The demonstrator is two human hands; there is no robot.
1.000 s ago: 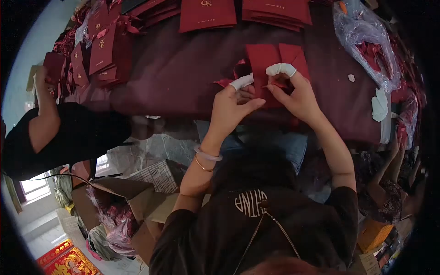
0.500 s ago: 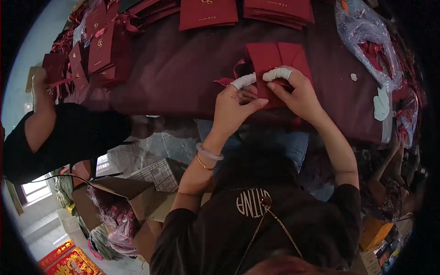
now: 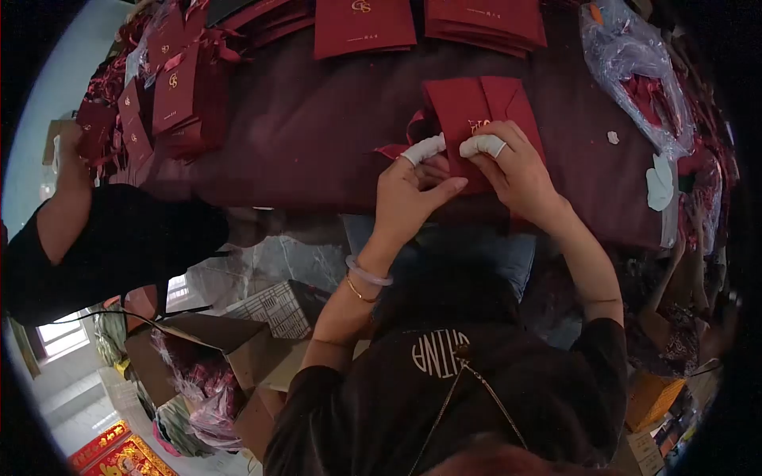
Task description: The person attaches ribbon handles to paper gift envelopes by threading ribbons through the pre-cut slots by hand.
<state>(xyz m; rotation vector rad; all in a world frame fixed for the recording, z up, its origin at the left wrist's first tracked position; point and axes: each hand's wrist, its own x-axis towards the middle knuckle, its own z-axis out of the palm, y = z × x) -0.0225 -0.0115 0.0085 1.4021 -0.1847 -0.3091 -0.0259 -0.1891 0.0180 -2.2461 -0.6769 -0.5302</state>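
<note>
A dark red paper bag (image 3: pixel 458 101) with folded panels and gold lettering lies at the near edge of the cloth-covered table. My left hand (image 3: pixel 410 189) has its thumb and bent fingers at the bag's left edge, closed on it. White covers wrap an index finger on each hand. On the bag's front, my right hand (image 3: pixel 520 170) presses with curled fingers just below the gold print; whatever its fingertips pinch is hidden. A red ribbon (image 3: pixel 394 149) sticks out to the left of the bag, beside my left fingers.
Stacked red bags (image 3: pixel 365 32) lie at the far side, with more upright bags (image 3: pixel 176 95) at left. Clear plastic wrapping (image 3: pixel 635 75) and a white glove-like piece (image 3: pixel 659 182) lie right. Another person's arm (image 3: pixel 67 190) is at left; an open carton (image 3: pixel 210 329) stands below.
My right hand has shifted slightly right and down, uncovering gold lettering on the bag. My left hand stays at the bag's left edge. The view has tilted slightly.
</note>
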